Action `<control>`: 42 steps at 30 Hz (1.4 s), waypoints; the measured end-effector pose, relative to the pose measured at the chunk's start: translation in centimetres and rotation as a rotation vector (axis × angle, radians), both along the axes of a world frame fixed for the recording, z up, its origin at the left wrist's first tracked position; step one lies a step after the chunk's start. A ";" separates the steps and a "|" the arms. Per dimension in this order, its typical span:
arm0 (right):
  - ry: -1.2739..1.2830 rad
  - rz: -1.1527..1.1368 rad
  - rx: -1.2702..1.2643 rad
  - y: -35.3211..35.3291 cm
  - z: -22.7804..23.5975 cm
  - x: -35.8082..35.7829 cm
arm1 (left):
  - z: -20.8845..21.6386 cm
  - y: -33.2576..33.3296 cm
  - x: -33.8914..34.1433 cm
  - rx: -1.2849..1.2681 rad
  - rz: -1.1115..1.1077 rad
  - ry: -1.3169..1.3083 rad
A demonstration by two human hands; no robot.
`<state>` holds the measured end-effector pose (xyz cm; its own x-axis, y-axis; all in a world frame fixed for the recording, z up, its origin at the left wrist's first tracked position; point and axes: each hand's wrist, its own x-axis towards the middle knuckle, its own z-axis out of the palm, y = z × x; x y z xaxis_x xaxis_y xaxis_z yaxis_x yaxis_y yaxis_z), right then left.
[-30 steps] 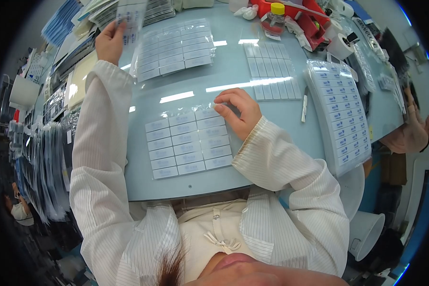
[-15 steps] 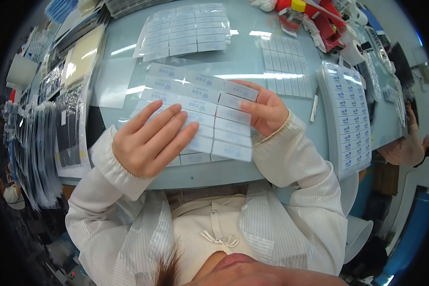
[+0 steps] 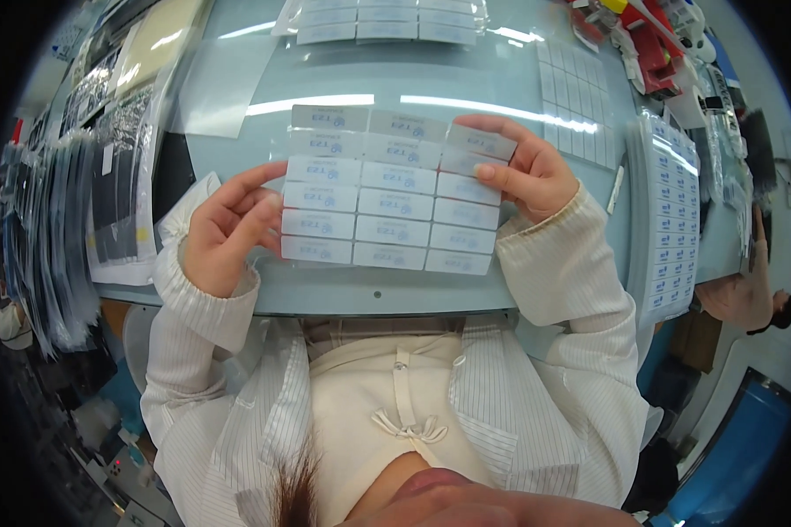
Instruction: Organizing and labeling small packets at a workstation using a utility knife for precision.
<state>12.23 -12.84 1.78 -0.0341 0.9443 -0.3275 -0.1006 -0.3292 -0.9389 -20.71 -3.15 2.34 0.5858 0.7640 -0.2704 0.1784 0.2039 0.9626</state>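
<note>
A sheet of labels (image 3: pixel 394 204), white rectangles in three columns with faint blue print, is held up over the near part of the table. My left hand (image 3: pixel 221 233) grips its left edge, thumb in front and fingers curled behind. At the upper right edge, my right hand (image 3: pixel 540 176) pinches the sheet, with the thumb on its face and the other fingers partly hidden behind it. Beyond it lies a stack of similar label sheets (image 3: pixel 387 19), cut off by the top of the view.
A light blue-grey table (image 3: pixel 325 299) carries a clear plastic sheet (image 3: pixel 224 83) at left and a blank label sheet (image 3: pixel 576 97) at right. A white pen (image 3: pixel 616 189) lies beside a thick stack of blue-printed labels (image 3: pixel 672 224). Plastic sleeves (image 3: pixel 53 237) hang at the left edge; a person (image 3: pixel 738 299) is at far right.
My left hand has moved off the sheet's face and now holds its left edge. The sheet has levelled out, still held in my right hand. The head view has shifted toward me.
</note>
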 end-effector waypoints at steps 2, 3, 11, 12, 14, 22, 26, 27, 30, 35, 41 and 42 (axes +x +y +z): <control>-0.045 0.002 -0.012 -0.1 0.3 -0.3 | -0.1 -0.1 0.0 -0.026 -0.008 0.019; -0.113 -0.015 -0.023 0.0 0.5 -0.4 | -0.1 -0.1 0.0 -0.033 -0.022 0.031; -0.343 -0.122 -0.079 0.1 0.4 -1.3 | -0.2 -0.6 -0.1 -0.103 0.021 0.090; -0.350 -0.139 -0.087 0.2 0.3 -1.3 | -0.2 -0.7 -0.1 -0.102 0.036 0.116; -0.354 -0.149 -0.098 0.4 0.1 -1.2 | -0.1 -0.8 -0.1 -0.072 0.030 0.143; -0.376 -0.190 -0.087 -0.4 0.3 -0.8 | -0.6 -1.4 0.0 0.229 -0.025 0.242; -0.376 -0.185 -0.096 -0.6 0.0 -0.7 | -0.6 -1.8 0.0 0.316 -0.020 0.349; -0.378 -0.185 -0.088 -0.5 -0.1 -0.7 | -0.6 -1.9 0.1 0.329 -0.013 0.369; -0.377 -0.191 -0.072 -0.3 -0.3 -0.7 | -0.6 -2.0 0.2 0.345 0.005 0.379; -0.369 -0.209 -0.058 -0.3 -0.6 -0.8 | -0.7 -2.1 0.3 0.388 0.019 0.402; -0.381 -0.224 -0.038 -0.3 -0.9 -0.7 | -0.8 -2.2 0.3 0.404 0.018 0.431; -0.394 -0.223 -0.040 -0.3 -0.9 -0.7 | -0.8 -2.2 0.3 0.415 0.015 0.440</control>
